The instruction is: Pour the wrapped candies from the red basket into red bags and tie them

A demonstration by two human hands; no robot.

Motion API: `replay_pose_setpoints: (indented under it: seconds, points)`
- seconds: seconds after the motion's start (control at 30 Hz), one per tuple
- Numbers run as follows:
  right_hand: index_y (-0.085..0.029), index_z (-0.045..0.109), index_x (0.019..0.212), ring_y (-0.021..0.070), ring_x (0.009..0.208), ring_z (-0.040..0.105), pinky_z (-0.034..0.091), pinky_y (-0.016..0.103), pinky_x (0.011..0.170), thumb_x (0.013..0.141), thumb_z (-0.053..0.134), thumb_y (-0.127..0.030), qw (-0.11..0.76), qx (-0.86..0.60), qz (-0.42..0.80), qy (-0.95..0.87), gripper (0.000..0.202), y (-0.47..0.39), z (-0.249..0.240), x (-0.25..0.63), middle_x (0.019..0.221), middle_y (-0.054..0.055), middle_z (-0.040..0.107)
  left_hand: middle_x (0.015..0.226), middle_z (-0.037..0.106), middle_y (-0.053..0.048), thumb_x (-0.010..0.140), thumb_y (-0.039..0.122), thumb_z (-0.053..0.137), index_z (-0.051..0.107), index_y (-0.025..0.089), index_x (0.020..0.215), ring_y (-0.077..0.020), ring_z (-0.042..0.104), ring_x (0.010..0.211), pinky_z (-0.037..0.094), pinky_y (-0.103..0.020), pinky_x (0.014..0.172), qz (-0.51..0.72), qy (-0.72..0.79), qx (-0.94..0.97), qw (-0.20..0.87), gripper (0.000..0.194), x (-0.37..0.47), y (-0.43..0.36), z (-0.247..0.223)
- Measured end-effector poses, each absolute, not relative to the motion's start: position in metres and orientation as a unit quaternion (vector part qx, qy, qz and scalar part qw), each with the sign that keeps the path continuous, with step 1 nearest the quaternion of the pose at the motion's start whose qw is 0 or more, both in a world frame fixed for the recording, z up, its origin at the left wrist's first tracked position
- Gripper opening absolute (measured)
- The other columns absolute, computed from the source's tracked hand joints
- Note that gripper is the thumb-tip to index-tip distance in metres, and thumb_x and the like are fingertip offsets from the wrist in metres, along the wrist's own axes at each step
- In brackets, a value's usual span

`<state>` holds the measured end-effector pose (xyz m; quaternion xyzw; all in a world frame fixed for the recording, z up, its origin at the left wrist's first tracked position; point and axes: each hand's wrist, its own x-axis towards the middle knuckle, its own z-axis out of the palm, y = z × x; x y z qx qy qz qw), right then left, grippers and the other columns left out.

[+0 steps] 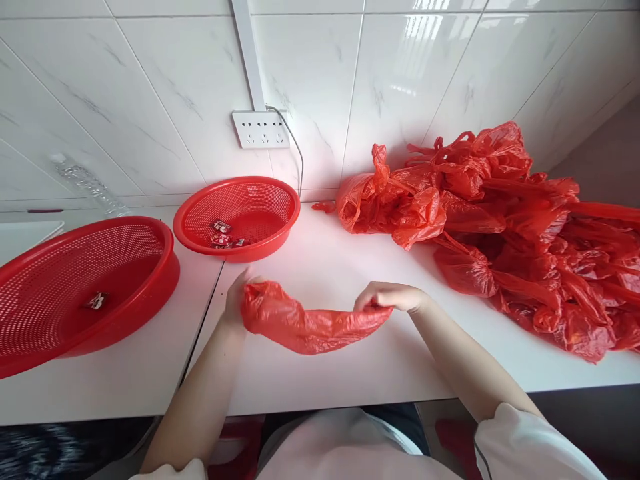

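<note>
Pale shirt (350, 447), short-sleeved, worn by the person at the edge of the white table (310, 393); bare forearms reaching forward over the tabletop. Red plastic bag (315, 327), one, crumpled lengthwise, sagging between the two hands. Right hand (387, 297): fingers curled closed on the bag's right end. Left hand (235, 300): blurred, at the bag's other end, fingers largely hidden; how far they are bent I cannot tell from here.

Large red perforated basket (125, 320), at left, holding one small wrapped packet (97, 301). Smaller red perforated basket (270, 250), just behind it to the right, near the wall, with a few small red-and-dark packets (221, 237). Heap of red plastic bags (520, 233), loosely piled, along the right side. Clear plastic bottle (90, 183), far left. White socket panel (261, 130), with grey cable (295, 137), on the marbled tile wall (310, 60).
</note>
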<state>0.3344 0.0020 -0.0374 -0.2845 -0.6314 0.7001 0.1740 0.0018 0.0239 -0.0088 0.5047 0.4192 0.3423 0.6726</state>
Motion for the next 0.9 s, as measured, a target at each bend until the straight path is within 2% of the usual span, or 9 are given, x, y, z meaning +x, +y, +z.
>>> replay_pose_setpoints:
  seconds: [0.13,0.2,0.27,0.37,0.47,0.57,0.73,0.83,0.9]
  points:
    - [-0.016,0.076,0.089,0.0147,0.064,0.056,0.041,0.027,0.065,0.091,0.039,-0.068,0.061,-0.423,0.533,-0.73,0.064,-0.005,-0.007,0.332,0.073,0.005,0.066,0.05,0.055,-0.003,0.082,0.061,0.053,0.066,0.019,0.058,-0.0157,0.048,0.047,0.036,-0.03,0.051,0.051,0.419,0.704,0.571,0.05,0.0,0.017,0.025]
    - [-0.018,0.075,0.087,0.0161,0.061,0.057,0.04,0.029,0.063,0.092,0.038,-0.067,0.009,-0.513,0.436,-0.739,0.061,-0.008,-0.001,0.324,0.071,0.005,0.066,0.058,0.062,-0.004,0.079,0.051,0.063,0.075,0.019,0.077,-0.0189,0.055,0.053,0.035,-0.03,0.053,-0.023,0.456,0.795,0.398,0.034,0.011,0.008,0.034]
    - [-0.018,0.071,0.08,0.0188,0.061,0.058,0.041,0.032,0.066,0.093,0.04,-0.064,-0.035,-0.587,0.298,-0.752,0.057,-0.013,-0.003,0.309,0.069,0.007,0.066,0.067,0.067,-0.006,0.075,0.044,0.068,0.074,0.018,0.099,-0.0241,0.061,0.062,0.037,-0.032,0.056,-0.087,0.491,0.845,0.195,0.036,0.026,-0.003,0.033]
    - [-0.016,0.067,0.085,0.0196,0.066,0.06,0.041,0.036,0.076,0.097,0.041,-0.052,0.049,-0.617,0.092,-0.78,0.046,-0.022,-0.014,0.283,0.075,0.008,0.066,0.077,0.07,-0.011,0.078,0.04,0.068,0.064,0.011,0.121,-0.0291,0.066,0.072,0.042,-0.034,0.061,-0.134,0.504,0.851,0.064,0.051,0.048,-0.018,0.021]
    - [-0.016,0.063,0.09,0.0182,0.072,0.06,0.04,0.033,0.076,0.099,0.043,-0.043,0.15,-0.542,0.024,-0.826,0.035,-0.026,-0.029,0.261,0.082,0.007,0.066,0.092,0.067,-0.018,0.09,0.038,0.056,0.071,0.008,0.099,-0.0318,0.064,0.091,0.046,-0.038,0.074,-0.11,0.497,0.861,-0.001,0.035,0.059,-0.023,0.006]
    - [-0.016,0.062,0.086,0.0191,0.073,0.06,0.041,0.032,0.072,0.095,0.052,-0.04,0.141,-0.498,0.06,-0.854,0.028,-0.021,-0.048,0.247,0.082,0.007,0.066,0.104,0.064,-0.018,0.091,0.031,0.053,0.07,0.011,0.081,-0.0298,0.062,0.095,0.046,-0.037,0.074,-0.087,0.484,0.87,0.033,0.028,0.059,-0.018,-0.001]
    - [-0.016,0.058,0.118,0.0205,0.081,0.062,0.043,0.028,0.064,0.081,0.064,-0.028,0.192,-0.491,0.188,-0.829,0.039,-0.01,-0.077,0.241,0.103,0.01,0.067,0.082,0.063,-0.002,0.095,0.04,0.042,0.059,0.02,0.08,-0.0167,0.059,0.074,0.046,-0.029,0.068,0.05,0.398,0.836,0.374,0.03,0.049,-0.006,-0.002]
    - [-0.018,0.068,0.095,0.0154,0.076,0.061,0.045,0.026,0.067,0.082,0.047,-0.01,0.237,-0.455,0.31,-0.8,0.025,-0.006,-0.077,0.249,0.088,0.004,0.069,0.093,0.064,-0.002,0.084,0.055,0.059,0.056,0.022,0.09,-0.02,0.061,0.086,0.049,-0.033,0.077,0.15,0.438,0.798,0.387,0.033,0.044,-0.005,-0.007]
    - [-0.018,0.07,0.091,0.0142,0.072,0.06,0.047,0.027,0.068,0.083,0.044,-0.013,0.288,-0.429,0.413,-0.75,0.028,-0.002,-0.069,0.259,0.085,0.003,0.069,0.102,0.066,-0.006,0.071,0.061,0.07,0.057,0.022,0.095,-0.0262,0.062,0.097,0.046,-0.041,0.09,0.144,0.469,0.802,0.341,0.047,0.041,-0.005,-0.015]
